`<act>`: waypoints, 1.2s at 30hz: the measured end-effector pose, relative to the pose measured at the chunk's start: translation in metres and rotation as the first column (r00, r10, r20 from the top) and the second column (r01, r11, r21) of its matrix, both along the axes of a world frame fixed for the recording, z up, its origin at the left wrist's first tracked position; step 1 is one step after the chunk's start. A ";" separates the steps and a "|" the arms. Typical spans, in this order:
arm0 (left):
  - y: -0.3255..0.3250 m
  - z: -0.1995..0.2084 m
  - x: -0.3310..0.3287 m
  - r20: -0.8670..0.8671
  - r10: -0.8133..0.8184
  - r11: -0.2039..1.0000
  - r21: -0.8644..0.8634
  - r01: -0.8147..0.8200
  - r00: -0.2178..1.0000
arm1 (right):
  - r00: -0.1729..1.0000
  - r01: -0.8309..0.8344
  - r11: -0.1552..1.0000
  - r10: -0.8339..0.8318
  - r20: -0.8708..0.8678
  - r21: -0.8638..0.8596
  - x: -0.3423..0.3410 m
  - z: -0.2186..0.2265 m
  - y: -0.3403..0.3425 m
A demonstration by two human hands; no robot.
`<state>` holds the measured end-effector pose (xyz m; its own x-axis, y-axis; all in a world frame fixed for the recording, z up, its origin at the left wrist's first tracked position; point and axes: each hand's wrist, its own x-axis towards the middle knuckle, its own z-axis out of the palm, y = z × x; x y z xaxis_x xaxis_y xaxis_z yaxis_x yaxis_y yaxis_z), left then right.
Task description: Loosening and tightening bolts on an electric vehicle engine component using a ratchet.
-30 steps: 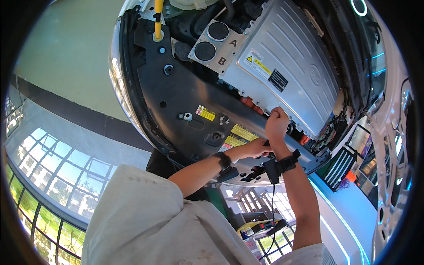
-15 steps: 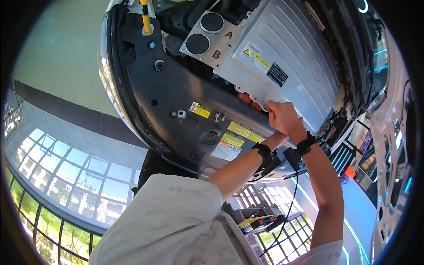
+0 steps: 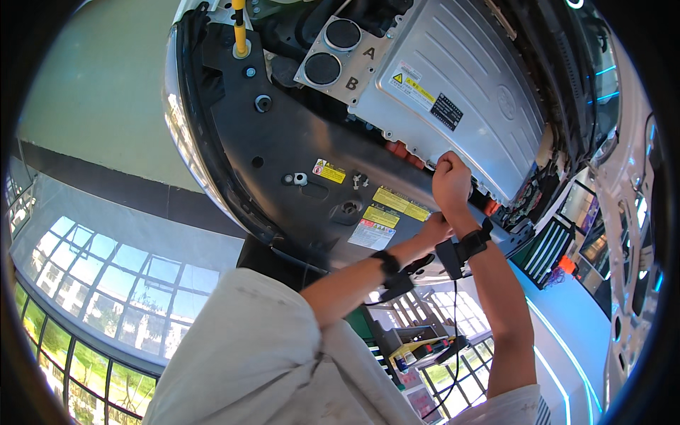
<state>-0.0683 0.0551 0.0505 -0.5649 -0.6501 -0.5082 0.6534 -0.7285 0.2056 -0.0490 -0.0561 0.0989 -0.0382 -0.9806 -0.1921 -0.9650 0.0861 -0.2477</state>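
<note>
My right hand (image 3: 452, 185) is at the near edge of a silver ribbed metal housing (image 3: 482, 92) in a car's front compartment. Its fingers are curled closed against the lower lip; whatever they grip is hidden. Closer to me, my left hand (image 3: 433, 231) hovers over the black front panel (image 3: 297, 142), beside my right wrist. Its fingers are bent and partly covered by the right forearm, so anything in them cannot be made out. Orange-red connectors (image 3: 405, 151) show under the housing's edge. Each wrist wears a black strap (image 3: 473, 244) with a small block.
A yellow and black rod (image 3: 239, 32) rises from the panel's far left corner. Two round black ports (image 3: 323, 69) sit on a metal plate beside the housing. Yellow warning labels (image 3: 382, 216) lie near my left hand. A black cable (image 3: 456, 319) hangs from the right strap.
My left hand has drawn back from the housing edge, toward me and to the left. My right hand stays at the edge, its wrist turned slightly more upright. The view has shifted a little.
</note>
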 end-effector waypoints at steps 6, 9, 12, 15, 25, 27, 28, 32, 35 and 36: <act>-0.015 0.023 0.116 0.074 -0.509 0.859 -0.016 0.511 0.858 | 0.872 0.485 0.870 -0.473 0.123 -0.091 -0.001 -0.019 0.003; -0.007 0.002 0.107 0.159 -0.443 0.883 -0.094 0.460 0.882 | 0.867 0.482 0.876 -0.473 0.155 -0.025 0.004 -0.024 0.004; -0.006 0.001 0.086 0.103 -0.399 0.896 -0.169 0.412 0.911 | 0.938 0.343 0.939 -0.342 0.052 -0.016 0.004 -0.007 0.009; -0.017 0.009 0.061 0.068 -0.393 0.865 -0.311 0.393 0.917 | 0.992 0.107 0.992 -0.102 -0.071 0.072 -0.003 0.006 0.005; -0.072 0.016 -0.041 -0.274 0.238 0.966 -0.033 -0.257 0.932 | 0.512 -0.812 0.473 0.859 0.028 0.341 -0.036 0.023 -0.050; -0.078 0.020 -0.044 -0.266 0.351 0.929 -0.021 -0.369 0.898 | 0.500 -0.824 0.465 0.865 0.032 0.323 -0.037 0.025 -0.047; -0.070 -0.002 -0.044 -0.312 0.303 0.935 -0.083 -0.344 0.900 | 0.551 -0.812 0.521 0.833 0.053 0.262 -0.030 0.022 -0.046; -0.051 0.002 -0.035 -0.174 0.149 0.983 -0.078 -0.164 0.973 | 0.771 -0.637 0.764 0.636 0.046 0.105 -0.040 0.016 -0.025; -0.047 0.008 -0.026 -0.113 0.054 0.981 -0.181 -0.074 0.992 | 0.817 -0.572 0.815 0.576 -0.024 0.096 -0.034 0.011 -0.021; -0.043 0.011 -0.023 -0.136 0.087 0.983 -0.148 -0.107 0.987 | 0.818 -0.571 0.815 0.575 -0.023 0.094 -0.031 0.010 -0.019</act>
<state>-0.0914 0.0117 0.0616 -0.5499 -0.7696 -0.3245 0.7475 -0.6268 0.2201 -0.0802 -0.0753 0.1088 0.5151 -0.8093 -0.2824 -0.8561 -0.4693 -0.2167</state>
